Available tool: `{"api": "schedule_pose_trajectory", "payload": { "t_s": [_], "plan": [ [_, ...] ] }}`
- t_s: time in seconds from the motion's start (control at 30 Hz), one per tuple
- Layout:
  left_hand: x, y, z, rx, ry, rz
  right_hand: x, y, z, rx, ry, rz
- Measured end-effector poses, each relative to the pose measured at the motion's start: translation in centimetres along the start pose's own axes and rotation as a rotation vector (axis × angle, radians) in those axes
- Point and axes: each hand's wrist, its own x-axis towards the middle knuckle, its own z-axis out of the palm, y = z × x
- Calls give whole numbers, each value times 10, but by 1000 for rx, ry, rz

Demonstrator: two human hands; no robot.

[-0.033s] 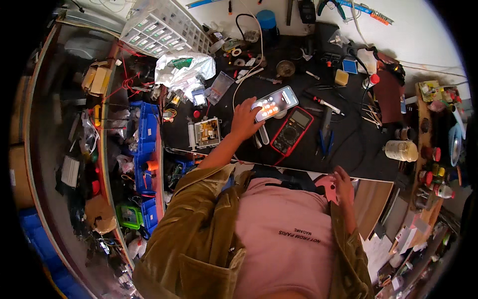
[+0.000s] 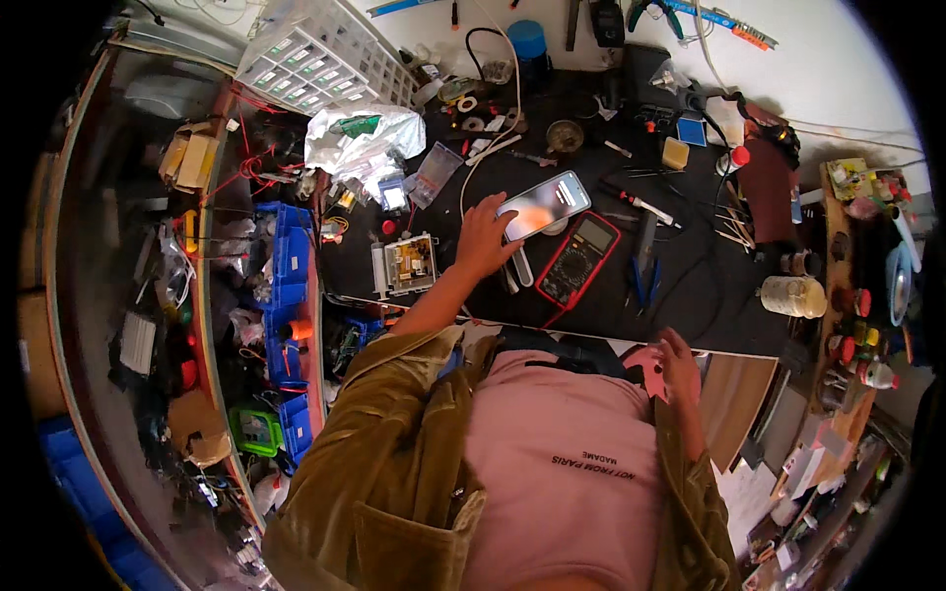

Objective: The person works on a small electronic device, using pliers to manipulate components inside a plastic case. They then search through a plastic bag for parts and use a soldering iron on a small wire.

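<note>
A smartphone with a lit screen lies tilted over the black bench top, its left end in my left hand. My thumb rests over the lower left of the screen. Beneath the phone, the edge of a round pale thing shows. Just right of it lies a red-framed digital multimeter. My right hand hangs low by the bench's front edge, fingers loosely bent and apart, holding nothing I can see. Beside it is a pink-red surface I cannot identify.
Blue-handled pliers and a red-and-white pen-like tool lie right of the multimeter. An open circuit board module sits left. Farther back stand a drawer cabinet and a silvery bag. A jar stands right.
The row of round light icons on the phone's screen has given way to a blurred orange-and-white picture. Both hands stay almost where they were.
</note>
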Motion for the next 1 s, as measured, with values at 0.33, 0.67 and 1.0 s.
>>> {"api": "schedule_pose_trajectory", "payload": {
  "t_s": [0.33, 0.67, 1.0],
  "plan": [
    [2, -26, -5, -134, -26, 12, -13, -24, 55, 253, -1, -64],
    [33, 5, 19, -95, -143, -46, -45, -38, 85, 248, 17, -29],
    [62, 20, 43, -6, -109, -29, -71, -33, 93, 159, 98, -22]
  ]
}}
